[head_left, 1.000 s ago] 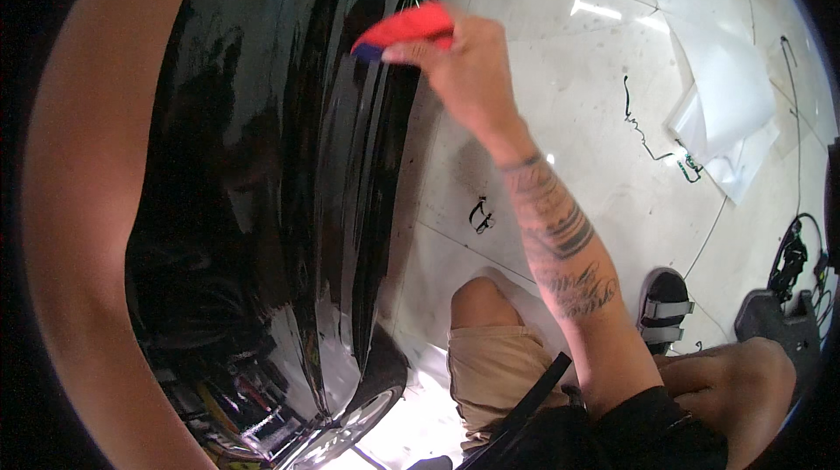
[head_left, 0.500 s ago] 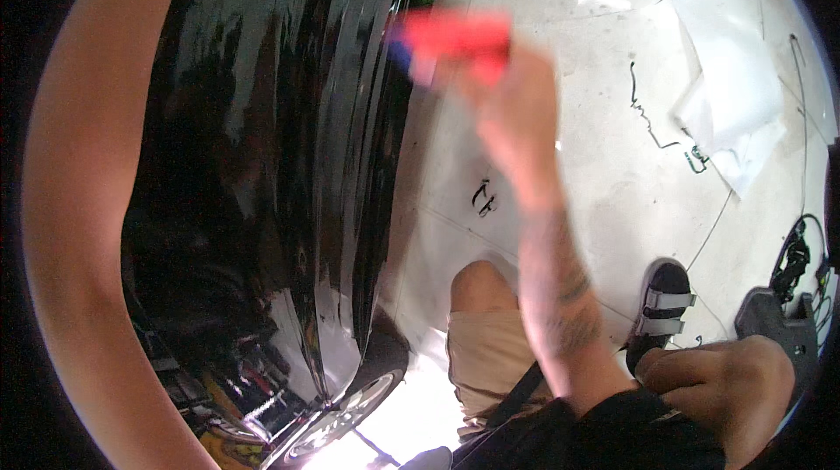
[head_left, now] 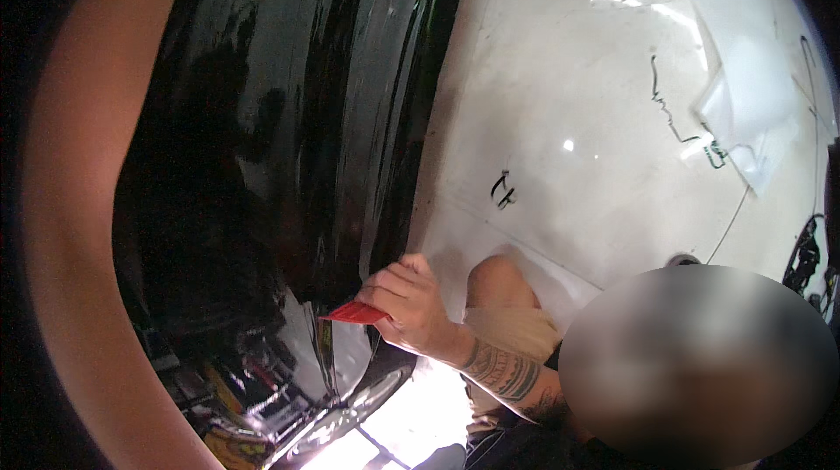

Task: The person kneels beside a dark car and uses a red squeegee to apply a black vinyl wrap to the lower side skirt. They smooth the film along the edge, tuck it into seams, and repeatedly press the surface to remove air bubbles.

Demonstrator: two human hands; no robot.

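My right hand (head_left: 404, 299), on a tattooed forearm, is closed around a red squeegee (head_left: 357, 312) with a flat blade that points left. The blade is at the near end of a glossy black car panel (head_left: 262, 146), close above the wheel (head_left: 376, 396); I cannot tell whether it touches the surface. Along the left rim runs my bare left arm (head_left: 70, 207), which leaves the picture at the top, so its hand is out of sight.
On the pale tiled floor (head_left: 560, 85) lie a small black strip (head_left: 502, 190), a thin dark cord (head_left: 665, 107) and white sheets (head_left: 744, 111). My bent knee (head_left: 499, 282) is beside the car. A blurred oval hides the lower right.
My right hand has come down toward me with the red squeegee, from the panel's far edge to its near end by the wheel. The view has shifted slightly.
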